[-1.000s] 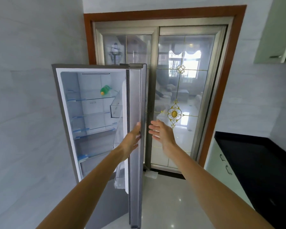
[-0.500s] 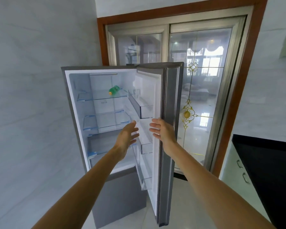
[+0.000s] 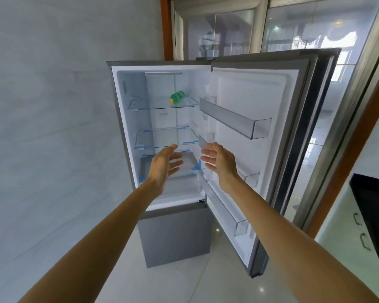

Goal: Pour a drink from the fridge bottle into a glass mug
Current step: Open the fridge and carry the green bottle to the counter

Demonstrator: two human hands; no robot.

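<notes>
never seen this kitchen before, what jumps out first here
The fridge stands wide open at centre, its door swung right. A lone green bottle lies on its side on the top glass shelf. The left hand and right hand reach toward the shelves, fingers straight, holding nothing.

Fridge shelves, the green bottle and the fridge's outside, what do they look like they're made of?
Fridge shelves: clear glass by the look, possibly plastic; the back wall shows through them, and blue tabs sit at the corners.
Green bottle: probably translucent plastic, glossy, with a yellowish cap.
Fridge outside: matte grey, like brushed metal or a metal-look coating; the picture does not show which.
</notes>
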